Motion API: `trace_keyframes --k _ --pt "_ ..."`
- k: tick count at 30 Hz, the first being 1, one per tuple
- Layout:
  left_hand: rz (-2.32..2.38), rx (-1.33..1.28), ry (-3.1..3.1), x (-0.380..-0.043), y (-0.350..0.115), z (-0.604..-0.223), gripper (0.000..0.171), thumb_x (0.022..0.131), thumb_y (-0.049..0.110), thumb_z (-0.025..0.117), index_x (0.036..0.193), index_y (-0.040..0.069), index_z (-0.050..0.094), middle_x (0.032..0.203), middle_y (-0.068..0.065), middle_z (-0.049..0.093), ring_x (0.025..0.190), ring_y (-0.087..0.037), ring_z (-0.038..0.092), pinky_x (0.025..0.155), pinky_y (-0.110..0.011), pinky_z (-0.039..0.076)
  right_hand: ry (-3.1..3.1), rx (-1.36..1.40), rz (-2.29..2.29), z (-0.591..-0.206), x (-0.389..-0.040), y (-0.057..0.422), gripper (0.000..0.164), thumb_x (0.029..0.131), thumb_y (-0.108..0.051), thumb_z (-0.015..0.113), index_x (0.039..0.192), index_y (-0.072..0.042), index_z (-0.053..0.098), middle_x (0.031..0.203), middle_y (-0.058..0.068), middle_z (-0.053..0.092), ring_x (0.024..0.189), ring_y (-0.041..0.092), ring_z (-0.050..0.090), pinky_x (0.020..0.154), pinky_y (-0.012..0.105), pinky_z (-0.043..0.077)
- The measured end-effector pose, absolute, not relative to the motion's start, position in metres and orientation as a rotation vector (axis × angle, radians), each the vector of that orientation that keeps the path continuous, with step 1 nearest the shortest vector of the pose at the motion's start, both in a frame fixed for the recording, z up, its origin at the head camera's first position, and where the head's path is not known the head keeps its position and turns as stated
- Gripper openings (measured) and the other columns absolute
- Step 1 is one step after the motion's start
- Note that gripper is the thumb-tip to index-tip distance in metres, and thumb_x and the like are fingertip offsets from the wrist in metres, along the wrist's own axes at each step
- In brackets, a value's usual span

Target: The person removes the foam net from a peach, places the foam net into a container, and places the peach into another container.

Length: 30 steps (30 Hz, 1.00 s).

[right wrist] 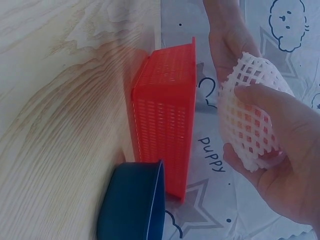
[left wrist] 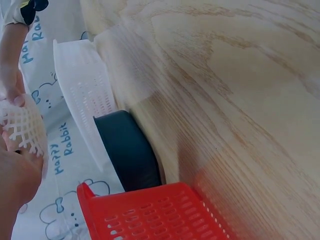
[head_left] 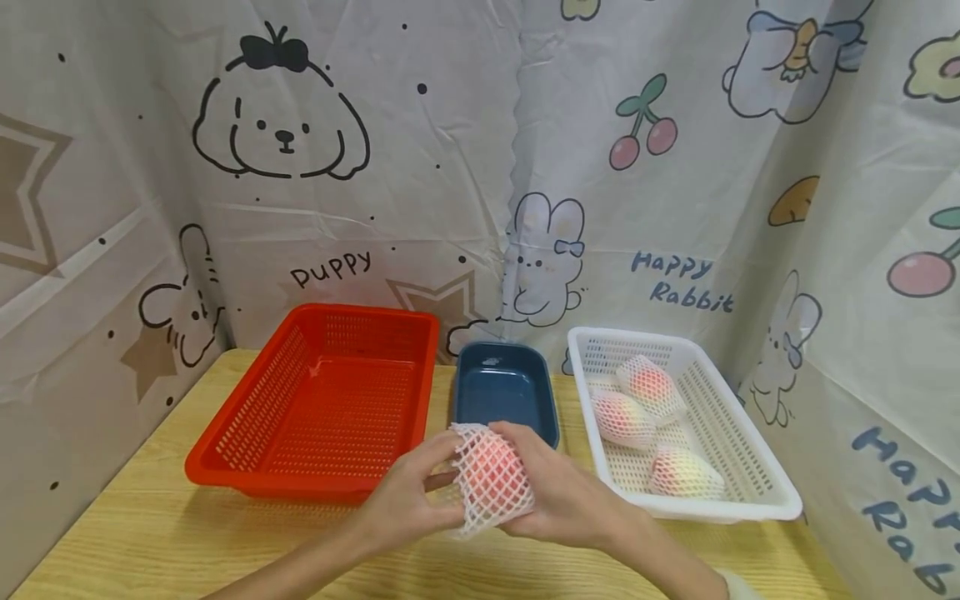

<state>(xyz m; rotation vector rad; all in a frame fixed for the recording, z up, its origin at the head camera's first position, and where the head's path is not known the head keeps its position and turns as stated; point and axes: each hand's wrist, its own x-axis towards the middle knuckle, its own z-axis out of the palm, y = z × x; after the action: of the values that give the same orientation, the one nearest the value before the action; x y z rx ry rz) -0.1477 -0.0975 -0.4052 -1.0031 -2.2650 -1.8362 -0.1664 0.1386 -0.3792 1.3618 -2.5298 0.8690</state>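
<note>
Clasping netted fruit point(head_left: 495, 477) from opposite sides, hands point(head_left: 412, 492) point(head_left: 562, 492) above the table point(head_left: 465, 577)

Pinkish-red fruit point(head_left: 495, 473), seemingly round, sits in white foam netting point(head_left: 480, 515) between the fingers point(head_left: 435, 454).

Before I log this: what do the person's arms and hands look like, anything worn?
Left hand, right hand: both bare, no gloves. A pale sleeve edge shows on the right arm; none on the visible left arm. A dark item beside that sleeve is too unclear to identify.
</note>
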Motion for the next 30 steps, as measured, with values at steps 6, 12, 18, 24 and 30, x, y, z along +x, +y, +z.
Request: trace_keyframes --k 6,12,18,24,30 --pt "-1.812 -1.034 -2.269 -0.147 -0.094 -0.408 0.066 0.072 -0.013 0.075 0.130 0.012 0.056 0.129 -0.005 0.052 0.117 -0.026 0.055 0.092 -0.033 0.054 -2.557 1.353 0.870 -0.379 -0.165 0.133 0.102 0.071 -0.024 0.090 0.151 -0.007 0.028 0.140 0.006 0.048 0.124 0.018 0.052 0.103 0.036 0.047" --pt "-1.833 -1.061 -2.236 -0.148 -0.092 -0.410 0.072 0.071 -0.013 0.075 0.135 0.009 0.052 0.134 -0.009 0.048 0.119 -0.026 0.052 0.093 -0.034 0.053 -2.556 1.349 0.830 -0.378 -0.164 0.127 0.109 0.070 -0.022 0.090 0.154 -0.005 0.024 0.142 0.012 0.046 0.128 0.023 0.049 0.104 0.038 0.046" --pt "-1.805 -1.067 -2.216 -0.148 -0.093 -0.410 0.072 0.069 -0.016 0.072 0.133 0.010 0.053 0.131 -0.008 0.049 0.117 -0.026 0.053 0.091 -0.034 0.055 -2.506 1.389 0.780 -0.378 -0.166 0.126 0.104 0.074 -0.023 0.089 0.152 -0.002 0.024 0.143 0.013 0.045 0.129 0.025 0.048 0.106 0.038 0.044" --pt "-1.733 -1.140 -2.153 -0.149 -0.095 -0.417 0.068 0.064 -0.023 0.065 0.125 0.007 0.055 0.124 -0.009 0.050 0.110 -0.020 0.055 0.087 -0.033 0.057 -2.495 1.441 0.769 -0.382 -0.166 0.129 0.092 0.085 -0.031 0.081 0.154 -0.009 0.023 0.147 0.006 0.041 0.133 0.019 0.045 0.108 0.036 0.042" --pt "-1.694 -1.145 -2.129 -0.148 -0.095 -0.418 0.066 0.065 -0.023 0.065 0.124 0.006 0.057 0.124 -0.009 0.053 0.108 -0.019 0.057 0.085 -0.032 0.057 -2.502 1.471 0.771 -0.383 -0.167 0.131 0.089 0.089 -0.028 0.077 0.155 -0.011 0.021 0.150 0.006 0.038 0.135 0.020 0.043 0.109 0.037 0.041"
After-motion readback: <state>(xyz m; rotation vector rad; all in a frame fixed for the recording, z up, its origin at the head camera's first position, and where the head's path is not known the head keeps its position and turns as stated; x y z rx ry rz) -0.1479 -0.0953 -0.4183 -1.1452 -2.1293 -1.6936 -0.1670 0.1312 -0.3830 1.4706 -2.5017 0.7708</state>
